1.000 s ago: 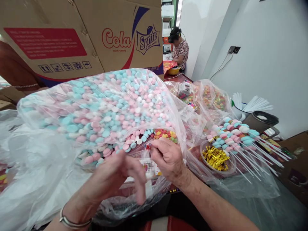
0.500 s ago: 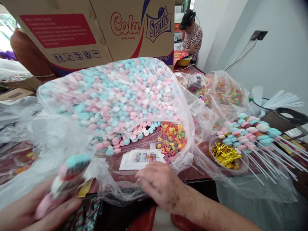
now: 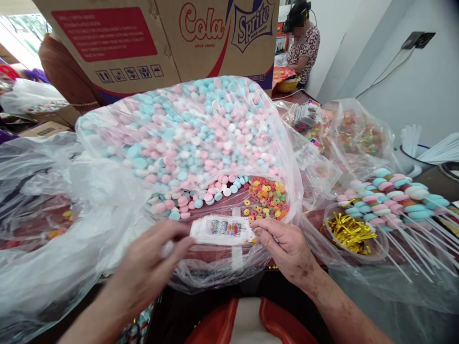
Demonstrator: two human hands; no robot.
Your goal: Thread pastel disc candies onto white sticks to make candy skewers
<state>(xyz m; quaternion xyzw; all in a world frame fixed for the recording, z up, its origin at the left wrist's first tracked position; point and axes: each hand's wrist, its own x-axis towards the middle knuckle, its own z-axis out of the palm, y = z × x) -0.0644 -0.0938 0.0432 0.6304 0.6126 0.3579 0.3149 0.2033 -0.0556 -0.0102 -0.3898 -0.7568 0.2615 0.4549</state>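
A stack of small white printed plastic bags (image 3: 220, 230) lies at the table's front edge. My right hand (image 3: 292, 246) pinches its right end between thumb and fingers. At the left end is my left hand (image 3: 154, 260), blurred, its thumb and fingers curved with a gap between them and nothing visible in it. Just behind the bags, pink, blue and white round candies (image 3: 186, 203) and colourful ring-shaped gummies (image 3: 267, 196) spill from the mouth of a large clear plastic bag (image 3: 292, 157). Below my left arm, wrapped candy sticks (image 3: 138, 325) show partly in a dark space.
To the right sit a tub of gold twist ties (image 3: 349, 234) and a pile of candy skewers (image 3: 398, 196) on white sticks. White sticks (image 3: 412, 141) stand in a mug behind them. A large carton (image 3: 211, 57) blocks the back. Another person (image 3: 303, 45) works beyond it.
The candy skewer that was in my left hand is out of sight, and that hand has come right to the bags. My right hand has shifted to their right end. The view has shifted left.
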